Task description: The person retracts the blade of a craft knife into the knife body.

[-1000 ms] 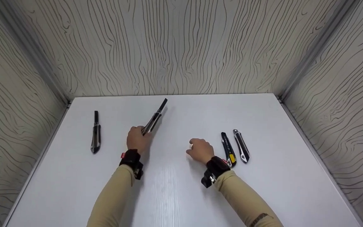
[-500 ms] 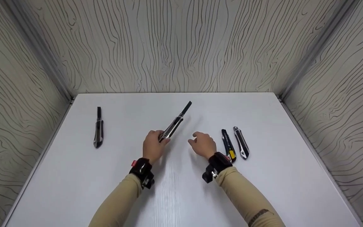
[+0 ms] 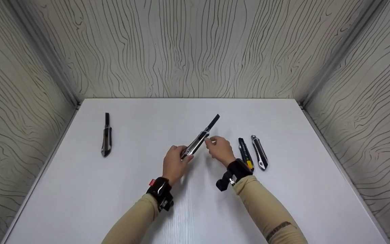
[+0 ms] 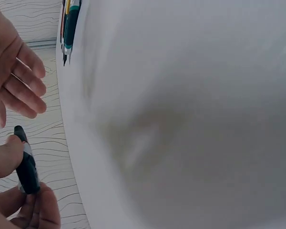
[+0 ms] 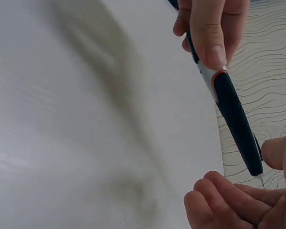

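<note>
My left hand (image 3: pixel 175 164) grips the rear of a silver-and-black utility knife (image 3: pixel 196 144), held above the table and slanting up to the right. Its dark blade (image 3: pixel 213 122) is out at the far end. Close by the front of the handle is my right hand (image 3: pixel 221 149), thumb and forefinger at its side. In the right wrist view, the knife (image 5: pixel 238 124) points between the thumb and loosely bent fingers of my right hand (image 5: pixel 238 200), which do not close round it. The left wrist view shows the knife (image 4: pixel 27 167) end-on, pinched by my left hand (image 4: pixel 7 167).
A similar utility knife (image 3: pixel 106 140) with its blade out lies at the left of the white table (image 3: pixel 147 118). To the right lie a black-and-yellow utility knife (image 3: pixel 245 154), partly behind the right wrist, and a silver-and-black one (image 3: pixel 260 152). Wood-patterned walls (image 3: pixel 188 51) enclose the table.
My left hand has carried the utility knife rightward to the middle. My right hand has shifted slightly right and up, bringing its fingertips to the front of the handle.
</note>
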The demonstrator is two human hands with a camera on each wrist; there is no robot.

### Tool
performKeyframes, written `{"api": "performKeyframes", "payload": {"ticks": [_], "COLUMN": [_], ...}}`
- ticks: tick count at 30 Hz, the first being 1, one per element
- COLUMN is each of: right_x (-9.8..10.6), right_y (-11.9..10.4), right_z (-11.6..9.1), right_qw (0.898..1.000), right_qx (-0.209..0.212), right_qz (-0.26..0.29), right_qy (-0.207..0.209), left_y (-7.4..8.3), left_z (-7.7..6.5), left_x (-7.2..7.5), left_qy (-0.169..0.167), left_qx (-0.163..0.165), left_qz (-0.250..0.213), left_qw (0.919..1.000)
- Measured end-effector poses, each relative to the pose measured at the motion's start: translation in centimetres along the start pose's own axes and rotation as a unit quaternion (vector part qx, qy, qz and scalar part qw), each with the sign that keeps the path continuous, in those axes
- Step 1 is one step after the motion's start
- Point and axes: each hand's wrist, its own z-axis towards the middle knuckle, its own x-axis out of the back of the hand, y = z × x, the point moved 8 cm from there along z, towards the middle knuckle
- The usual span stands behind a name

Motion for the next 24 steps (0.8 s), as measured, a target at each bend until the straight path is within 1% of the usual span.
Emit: {"api": "performKeyframes", "payload": {"ticks": [3,6,10,15,19,24], "right_x": [-0.5,-0.7,-0.9,-1.2,-1.5,-1.6], "right_y": [0.5,0.6,0.9,1.4,1.5,1.4], "right_z": [0.3,0.4,0.5,0.7,0.7,0.9], "right_qw": [0.996,0.992,0.986,0.975,0.969,0.966], "right_qx": [-0.028,-0.046,-0.068,-0.09,-0.096,-0.093], "right_qz": [0.078,0.117,0.152,0.202,0.227,0.243], "right_qy": [-0.014,-0.012,-0.004,-0.001,-0.006,-0.005], "left_y": [0.3,0.6,0.8,0.5,0.3,0.2], "left_z": [-0.4,-0.7,-1.2,-1.6,-1.8,-2.1], "left_x": [-0.3,-0.6,-1.0,-1.7,-2.1,-2.3], "left_qy": [0.002,0.001,0.003,-0.003,-0.005,-0.005], "left_qx": [-0.003,-0.002,0.001,0.014,0.022,0.026], "left_qz": [0.002,0.003,0.007,0.006,-0.004,-0.021], "left_qw": [1.0,1.0,1.0,0.9999,0.9997,0.9994]}}
